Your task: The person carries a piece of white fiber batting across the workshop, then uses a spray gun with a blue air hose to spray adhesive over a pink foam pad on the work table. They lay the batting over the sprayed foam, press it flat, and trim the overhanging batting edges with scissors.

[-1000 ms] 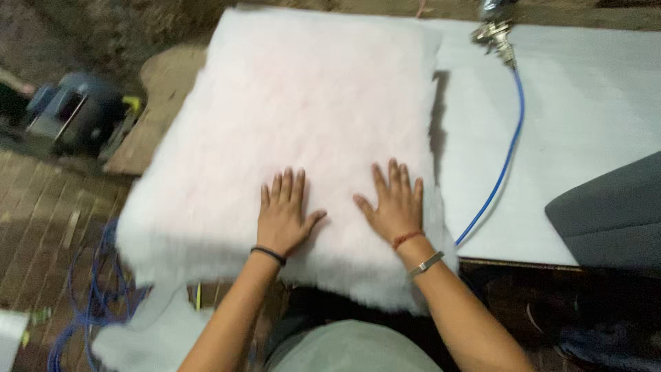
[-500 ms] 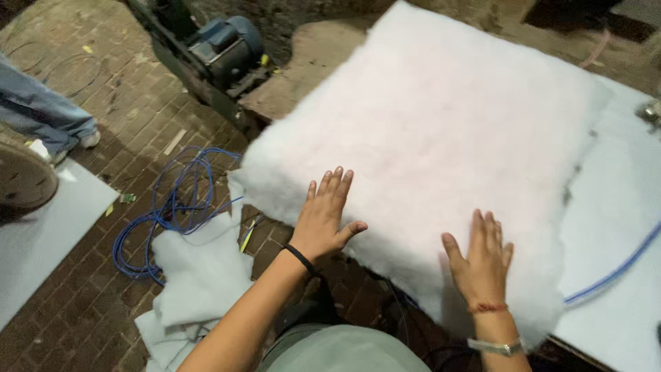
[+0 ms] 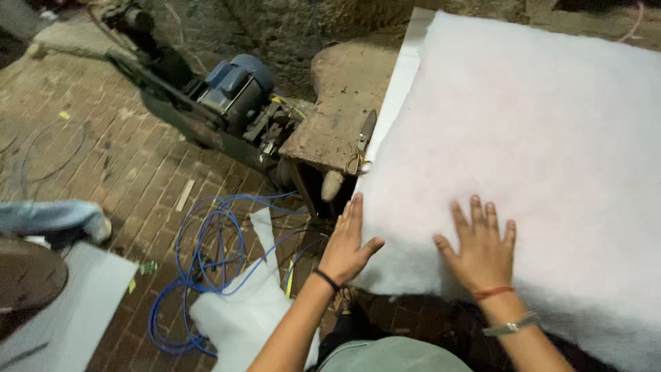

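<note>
A large thick sheet of white fibre wadding (image 3: 537, 145) lies over a white board, filling the right of the view. My left hand (image 3: 348, 241) is flat with fingers apart against the wadding's near left edge. My right hand (image 3: 482, 248) rests palm down on top of the wadding near its front edge, fingers spread. A dark band circles my left wrist; a red thread and a metal bracelet sit on my right wrist. Neither hand grips anything.
A blue electric motor on a dark machine frame (image 3: 234, 89) stands on the brick floor at upper left. A coil of blue cable (image 3: 206, 255) and a white wadding scrap (image 3: 241, 310) lie below it. Scissors (image 3: 359, 155) rest on a rusty stand. Another person's leg (image 3: 48, 217) is at left.
The view has swung left and closer. My left hand has slid to the wadding's left edge, and my right hand has moved left, nearer to it.
</note>
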Demonstrator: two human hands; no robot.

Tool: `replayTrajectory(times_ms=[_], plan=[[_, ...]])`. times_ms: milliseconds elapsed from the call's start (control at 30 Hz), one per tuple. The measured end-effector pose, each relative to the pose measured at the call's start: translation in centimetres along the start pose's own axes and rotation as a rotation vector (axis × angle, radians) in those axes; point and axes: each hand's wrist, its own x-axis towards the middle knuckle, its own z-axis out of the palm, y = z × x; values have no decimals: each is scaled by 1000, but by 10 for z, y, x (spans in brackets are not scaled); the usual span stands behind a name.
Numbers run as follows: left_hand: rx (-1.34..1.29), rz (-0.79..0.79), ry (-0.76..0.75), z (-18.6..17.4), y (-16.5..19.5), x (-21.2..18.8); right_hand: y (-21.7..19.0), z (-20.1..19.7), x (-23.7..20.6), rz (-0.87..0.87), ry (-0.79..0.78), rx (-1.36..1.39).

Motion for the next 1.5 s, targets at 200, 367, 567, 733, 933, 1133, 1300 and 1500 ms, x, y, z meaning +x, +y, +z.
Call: replayTrajectory(times_ms=[200,367,567,733,933,1133,1300,1500], plan=[[-1766,-34,-91,-54,24,-11,-38,-41,-10,225,196,564],[-2015,-4,-319,-75,43,-4,-111,-59,5,271,12,1409],[-2212,98,-535,-74,52,-10,-144,-82,26,266,-99,2054],[-1668,31,-575,-49,64,-14,-146,-85,20,388,-90,2253],[-1292,150,-587,-2,88,-18,-101,-90,-2,434,-70,2109],[-1153,176,-558,55,149,-19,-33,-114,-38,492,44,2123],[-1232,25,-617,83,189,-22,11,-136,-76,609,20,2166],[-1018,183,-589,144,229,-30,62,-121,-124,455,222,2231]])
